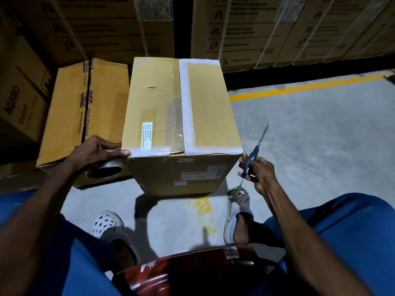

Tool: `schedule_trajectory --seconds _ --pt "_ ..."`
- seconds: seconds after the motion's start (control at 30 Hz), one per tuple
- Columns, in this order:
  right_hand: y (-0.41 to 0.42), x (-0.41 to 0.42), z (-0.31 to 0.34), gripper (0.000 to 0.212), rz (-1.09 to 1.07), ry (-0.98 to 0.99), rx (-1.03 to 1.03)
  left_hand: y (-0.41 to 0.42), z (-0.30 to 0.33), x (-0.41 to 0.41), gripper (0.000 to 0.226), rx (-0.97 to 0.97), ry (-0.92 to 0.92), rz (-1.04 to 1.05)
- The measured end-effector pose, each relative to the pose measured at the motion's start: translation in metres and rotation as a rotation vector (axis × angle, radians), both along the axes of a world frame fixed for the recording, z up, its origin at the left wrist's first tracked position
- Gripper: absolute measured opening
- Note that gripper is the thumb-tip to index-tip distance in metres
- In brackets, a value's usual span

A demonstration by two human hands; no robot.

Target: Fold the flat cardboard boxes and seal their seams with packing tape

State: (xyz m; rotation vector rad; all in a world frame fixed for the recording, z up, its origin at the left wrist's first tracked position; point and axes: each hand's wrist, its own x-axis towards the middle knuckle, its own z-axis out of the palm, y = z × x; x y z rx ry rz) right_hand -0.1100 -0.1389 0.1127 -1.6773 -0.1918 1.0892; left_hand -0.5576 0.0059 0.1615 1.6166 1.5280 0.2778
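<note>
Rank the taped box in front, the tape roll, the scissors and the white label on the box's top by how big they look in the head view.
1. Taped box, by far the largest.
2. Scissors.
3. Tape roll, partly hidden under the left hand, so its place against the scissors is unsure.
4. White label, smallest.

Taped box (181,107) stands right of, perhaps touching, another box (85,112).

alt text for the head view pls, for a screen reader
A person's left hand holds a tape roll against the near left corner of a taped cardboard box on the floor, while the right hand holds scissors beside it.
</note>
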Motion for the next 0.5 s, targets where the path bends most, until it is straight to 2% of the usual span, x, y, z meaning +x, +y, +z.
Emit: schedule_trajectory --seconds 0.07,0.13,0.2,0.3,0.37,0.43,0.5 --pt "-0.003 -0.003 0.007 0.046 -0.087 -0.16 0.087 -0.002 0.002 0.004 0.082 0.038 -0.008 -0.029" --pt "-0.008 -0.002 0.018 0.049 -0.095 -0.3 0.241 -0.003 0.0 0.004 0.081 0.057 -0.017 -0.039" --pt "-0.012 0.001 0.027 0.046 -0.004 -0.426 0.386 -0.004 0.001 0.004 0.075 0.057 -0.034 -0.05" --pt "-0.01 0.0 0.029 0.045 0.194 -0.549 0.489 -0.004 0.001 0.007 0.057 0.062 -0.052 -0.099" --pt "-0.004 0.0 0.018 0.045 0.308 -0.615 0.504 -0.002 -0.001 0.008 0.061 0.08 -0.028 -0.104" --pt "0.001 0.007 0.007 0.039 0.391 -0.812 0.499 -0.002 0.0 0.007 0.075 0.085 0.028 -0.101" --pt "0.003 0.017 0.002 0.042 0.496 -1.125 0.486 -0.003 0.002 0.006 0.081 0.081 0.033 -0.095"
